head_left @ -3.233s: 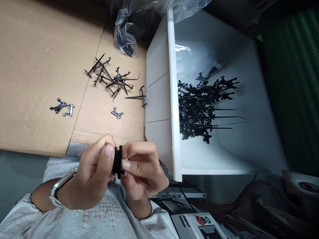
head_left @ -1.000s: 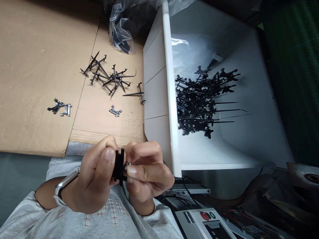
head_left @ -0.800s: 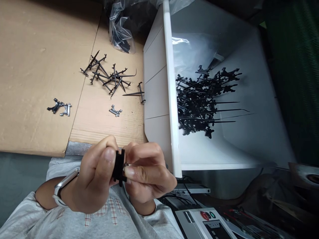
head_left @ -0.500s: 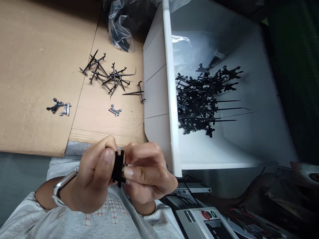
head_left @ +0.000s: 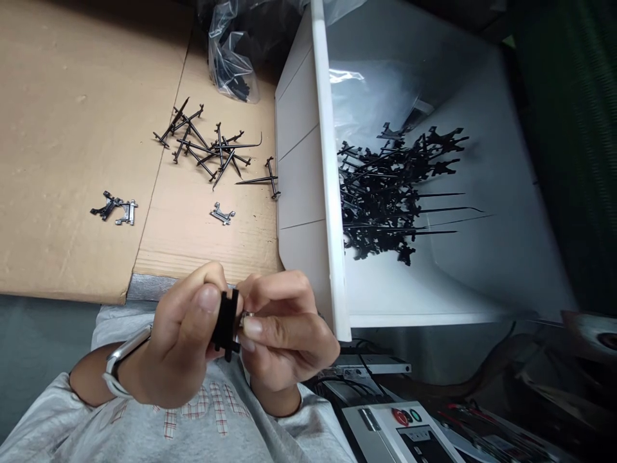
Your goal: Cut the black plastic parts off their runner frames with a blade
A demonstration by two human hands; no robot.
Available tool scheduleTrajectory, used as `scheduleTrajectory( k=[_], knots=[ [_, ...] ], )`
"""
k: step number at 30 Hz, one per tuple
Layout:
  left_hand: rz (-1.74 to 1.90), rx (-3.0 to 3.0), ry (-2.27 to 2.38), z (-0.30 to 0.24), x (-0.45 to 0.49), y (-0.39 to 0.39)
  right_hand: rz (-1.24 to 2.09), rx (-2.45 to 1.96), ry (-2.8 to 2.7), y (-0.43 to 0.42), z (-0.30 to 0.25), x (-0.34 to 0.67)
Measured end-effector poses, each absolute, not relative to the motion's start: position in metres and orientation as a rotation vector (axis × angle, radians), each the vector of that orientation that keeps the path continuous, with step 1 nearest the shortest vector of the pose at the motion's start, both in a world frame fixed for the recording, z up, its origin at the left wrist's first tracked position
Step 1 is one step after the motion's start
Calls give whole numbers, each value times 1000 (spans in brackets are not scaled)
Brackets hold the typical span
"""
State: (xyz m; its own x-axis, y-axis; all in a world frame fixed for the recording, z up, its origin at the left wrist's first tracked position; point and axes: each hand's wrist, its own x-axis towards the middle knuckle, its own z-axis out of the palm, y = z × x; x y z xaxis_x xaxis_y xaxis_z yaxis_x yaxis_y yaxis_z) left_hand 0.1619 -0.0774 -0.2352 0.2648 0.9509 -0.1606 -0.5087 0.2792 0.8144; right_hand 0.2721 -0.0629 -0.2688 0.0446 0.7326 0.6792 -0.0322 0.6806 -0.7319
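Both hands are up close at chest height, over the near edge of the cardboard; left hand (head_left: 179, 341) with a silver watch (head_left: 120, 361) at the wrist, right hand (head_left: 284, 331) beside it, fingers curled; neither is wide open; together they pinch a black plastic part (head_left: 226, 325), held upright between the left thumb and the right fingertips; a small metal piece (head_left: 247, 314) shows just beside the part, against the right fingers; whether the two are joined is hidden by the grip.

Ahead on the cardboard (head_left: 81, 148), a loose heap of black pins with forked heads (head_left: 207, 148) lies well clear of the hands; one pin (head_left: 258, 180) lies apart, its head touching the bin wall; a metal clip (head_left: 222, 214) lies alone; a pair of metal clips (head_left: 116, 208) lies further left; a clear plastic bag (head_left: 230, 64) sits beyond, with dark parts inside.

To the right, a white bin (head_left: 330, 193) holds a dense mass of the same black pins (head_left: 380, 199); a control box (head_left: 400, 427) with red and green buttons sits below it.
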Motion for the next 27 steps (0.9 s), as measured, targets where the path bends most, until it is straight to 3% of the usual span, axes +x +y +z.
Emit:
scheduleTrajectory(
  k=[27],
  knots=[
    [1132, 863, 779, -242, 157, -80, 646, -598, -1450, -61, -264, 272]
  ],
)
